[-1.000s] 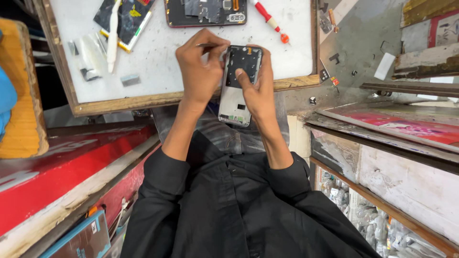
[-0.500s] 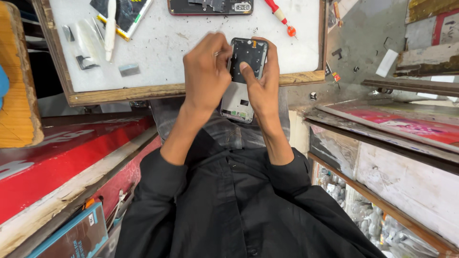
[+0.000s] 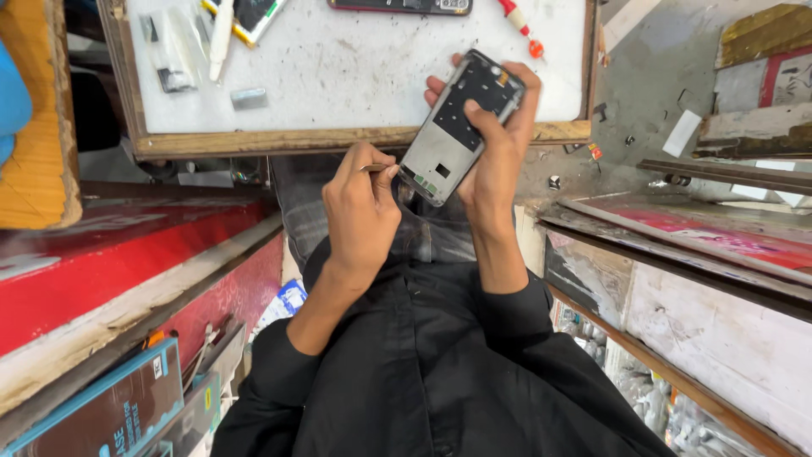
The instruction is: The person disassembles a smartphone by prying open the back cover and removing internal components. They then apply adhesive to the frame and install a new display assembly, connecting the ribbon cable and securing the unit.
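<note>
Dropping toward the lap, the left hand (image 3: 362, 211) is pinching tweezers (image 3: 378, 167). The right hand (image 3: 495, 148) is gripping the phone frame (image 3: 452, 135) over the tray's wooden edge (image 3: 338, 140). A blue box (image 3: 101, 406) is lying lower left.

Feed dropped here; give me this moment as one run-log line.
left hand: holds thin metal tool at phone frame's lower edge | right hand: grips opened phone frame | over white work mat

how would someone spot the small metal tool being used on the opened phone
Start at the white worktop with the wooden rim and drop to the opened phone frame. By its lower corner, the left hand pinches a thin metal tool, far slimmer than the red-handled screwdriver.
</note>
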